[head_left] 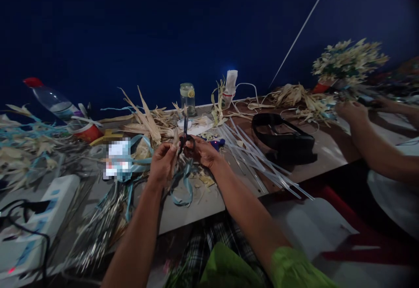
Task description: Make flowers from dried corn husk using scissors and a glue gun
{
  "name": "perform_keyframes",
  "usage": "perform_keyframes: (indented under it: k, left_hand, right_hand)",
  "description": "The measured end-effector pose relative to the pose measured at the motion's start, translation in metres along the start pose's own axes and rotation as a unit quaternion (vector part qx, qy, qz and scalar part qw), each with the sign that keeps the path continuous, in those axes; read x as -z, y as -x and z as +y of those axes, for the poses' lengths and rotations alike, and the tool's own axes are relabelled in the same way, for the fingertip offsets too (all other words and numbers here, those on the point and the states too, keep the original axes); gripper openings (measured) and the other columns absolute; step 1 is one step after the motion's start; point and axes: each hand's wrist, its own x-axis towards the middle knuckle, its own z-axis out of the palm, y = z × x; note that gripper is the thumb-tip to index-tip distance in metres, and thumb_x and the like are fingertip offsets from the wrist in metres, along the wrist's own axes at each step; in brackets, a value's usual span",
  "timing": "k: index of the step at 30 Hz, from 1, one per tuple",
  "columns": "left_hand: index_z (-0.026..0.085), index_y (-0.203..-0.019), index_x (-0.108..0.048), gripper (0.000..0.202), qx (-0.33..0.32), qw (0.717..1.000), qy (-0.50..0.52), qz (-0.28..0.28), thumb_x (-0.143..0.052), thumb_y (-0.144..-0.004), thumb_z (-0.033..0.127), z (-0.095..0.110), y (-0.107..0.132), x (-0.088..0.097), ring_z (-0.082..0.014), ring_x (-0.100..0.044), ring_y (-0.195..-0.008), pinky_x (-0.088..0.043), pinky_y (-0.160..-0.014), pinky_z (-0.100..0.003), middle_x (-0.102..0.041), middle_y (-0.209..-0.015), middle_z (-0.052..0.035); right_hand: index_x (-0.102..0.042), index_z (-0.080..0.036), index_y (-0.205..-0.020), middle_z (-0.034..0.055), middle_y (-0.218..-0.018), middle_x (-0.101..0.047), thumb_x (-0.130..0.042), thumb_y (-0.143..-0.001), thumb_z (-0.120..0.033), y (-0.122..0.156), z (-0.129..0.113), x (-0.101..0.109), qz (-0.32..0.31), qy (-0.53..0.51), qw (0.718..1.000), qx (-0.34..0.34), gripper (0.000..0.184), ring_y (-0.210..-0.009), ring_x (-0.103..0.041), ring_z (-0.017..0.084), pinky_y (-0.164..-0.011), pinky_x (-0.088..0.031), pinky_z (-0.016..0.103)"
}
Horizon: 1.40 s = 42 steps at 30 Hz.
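Pinched in the fingers of my left hand (162, 162) is a pale strip of dried corn husk (176, 142). Black-handled scissors (185, 126) are gripped in my right hand (203, 150), blades pointing up, right beside the husk. The two hands are close together over the table. Below them lies a curled light-blue ribbon (186, 190), among small husk scraps (205, 179). A blue glue gun (216, 143) with a small red light rests just beyond my right hand. Longer dried husks (147, 120) are piled behind my left hand.
Translucent glue sticks (252, 155) and a black strapped headset (283, 142) lie to the right. A glass jar (187, 99) stands behind. On the left are a power strip (49, 218), thin wires (101, 224) and a tilted bottle (54, 100). A co-worker's hands (353, 111) work at far right near husk flowers (350, 59).
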Motion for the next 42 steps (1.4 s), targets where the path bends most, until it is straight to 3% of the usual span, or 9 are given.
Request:
perform_keyframes:
  k: [6,10,14,18,23,28,34,39,42]
  left_hand:
    - [0.016,-0.067,-0.059,0.024,-0.018,0.997,0.03,0.075,-0.074,-0.06,0.034,-0.002,-0.008,0.008,-0.0052,-0.047,-0.049,-0.036,-0.046,-0.016,-0.055,-0.058,0.0035]
    - [0.018,-0.075,-0.058,0.026,-0.013,0.99,0.11,0.089,-0.076,-0.058,0.028,-0.001,-0.013,0.012,-0.0044,-0.048,-0.047,-0.038,-0.047,-0.015,-0.054,-0.057,0.0061]
    - [0.019,-0.074,-0.054,0.027,0.006,0.98,0.19,0.063,-0.075,-0.058,0.022,0.002,-0.014,0.015,-0.0058,-0.054,-0.051,-0.045,-0.053,-0.018,-0.058,-0.062,0.0053]
    - [0.017,-0.069,-0.052,0.025,0.011,0.972,0.22,0.084,-0.074,-0.059,0.018,0.002,-0.017,0.017,-0.0081,-0.059,-0.056,-0.047,-0.056,-0.019,-0.062,-0.066,0.0031]
    - [0.017,-0.067,-0.053,0.023,-0.007,0.969,0.231,0.091,-0.074,-0.058,0.017,-0.003,-0.022,0.017,-0.01,-0.06,-0.059,-0.049,-0.058,-0.022,-0.063,-0.065,0.0017]
    - [0.017,-0.067,-0.053,0.021,0.011,0.963,0.244,0.114,-0.07,-0.056,0.011,-0.004,-0.022,0.017,-0.0088,-0.058,-0.059,-0.048,-0.058,-0.021,-0.061,-0.063,0.0041]
    - [0.015,-0.062,-0.05,0.022,0.03,0.964,0.252,0.079,-0.07,-0.061,0.024,0.004,-0.02,0.019,-0.0053,-0.049,-0.05,-0.04,-0.048,-0.017,-0.054,-0.058,0.0026]
    - [0.017,-0.075,-0.054,0.037,0.023,0.969,0.23,0.087,-0.071,-0.061,0.047,0.007,-0.019,0.019,-0.0051,-0.049,-0.047,-0.043,-0.047,-0.019,-0.056,-0.063,0.0024]
    - [0.015,-0.073,-0.054,0.037,0.008,0.977,0.186,0.105,-0.077,-0.056,0.039,0.005,-0.019,0.018,-0.0033,-0.048,-0.046,-0.037,-0.042,-0.014,-0.055,-0.06,0.0038]
  right_hand:
    - [-0.06,-0.021,-0.099,-0.002,-0.075,-0.061,-0.07,-0.064,-0.029,0.002,-0.009,-0.001,0.032,0.002,0.996,0.084,0.037,-0.052,-0.039,0.004,-0.043,-0.029,0.015]
    - [-0.054,-0.023,-0.106,-0.0013,-0.077,-0.062,-0.068,-0.065,-0.03,0.003,-0.008,-0.005,0.029,0.025,0.997,0.074,0.044,-0.05,-0.037,0.004,-0.04,-0.02,0.015]
    - [-0.053,-0.023,-0.11,-0.0041,-0.072,-0.055,-0.069,-0.064,-0.031,0.003,-0.001,-0.011,0.007,0.043,0.996,0.076,0.049,-0.055,-0.041,0.005,-0.045,-0.026,0.016]
    - [-0.052,-0.02,-0.11,-0.0045,-0.072,-0.051,-0.071,-0.062,-0.031,0.003,0.005,-0.017,-0.031,0.137,0.987,0.073,0.052,-0.059,-0.043,0.006,-0.051,-0.033,0.018]
    - [-0.051,-0.018,-0.105,-0.0042,-0.076,-0.05,-0.076,-0.05,-0.022,-0.001,0.015,-0.02,0.004,0.245,0.968,0.062,0.061,-0.061,-0.046,0.006,-0.056,-0.037,0.019]
    - [-0.053,-0.018,-0.101,-0.0065,-0.064,-0.05,-0.075,-0.052,-0.025,-0.004,0.009,-0.012,0.071,0.237,0.967,0.067,0.054,-0.059,-0.048,0.008,-0.057,-0.039,0.02]
    - [-0.053,-0.02,-0.097,-0.0061,-0.066,-0.055,-0.073,-0.054,-0.026,0.002,-0.01,-0.001,0.092,0.158,0.981,0.07,0.048,-0.056,-0.05,0.006,-0.055,-0.041,0.019]
    - [-0.056,-0.019,-0.095,-0.0056,-0.066,-0.055,-0.073,-0.055,-0.022,0.004,-0.014,0.003,0.046,0.213,0.975,0.046,0.044,-0.057,-0.05,0.006,-0.055,-0.039,0.018]
    - [-0.057,-0.016,-0.093,-0.006,-0.063,-0.054,-0.073,-0.053,-0.019,0.004,-0.013,0.003,0.024,0.242,0.97,0.024,0.044,-0.057,-0.049,0.006,-0.054,-0.039,0.018]
